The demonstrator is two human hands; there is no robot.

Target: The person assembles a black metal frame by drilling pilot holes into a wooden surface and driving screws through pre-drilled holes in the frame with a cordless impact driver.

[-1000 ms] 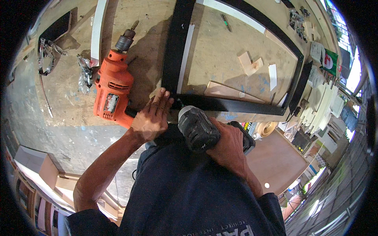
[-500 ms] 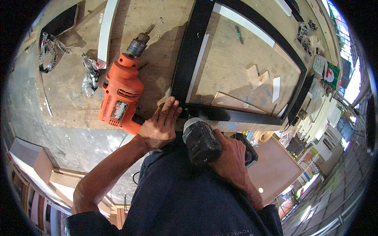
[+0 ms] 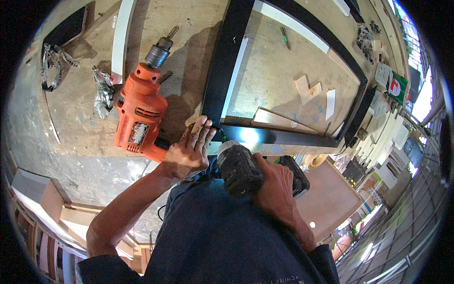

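Note:
A black frame lies on the wooden workbench, its near-left corner close to me. My left hand lies over that corner with fingers stretched out and close together, fingertips resting on the frame. My right hand is wrapped round the handle of a black cordless impact driver. The driver's bit points at the corner joint, just right of my left fingertips; whether a screw is on it I cannot make out. A bright spot of light falls on the near rail beside the bit. An orange corded drill rests left of my left hand.
Inside the frame lie wood offcuts, a white strip and a green pen. Crumpled plastic bags and a long white strip are at the left. Stacked boards stand at the right.
The driver's lamp has come on and lights the near rail. The bit still points at the corner, and both hands have hardly moved. The view has shifted slightly.

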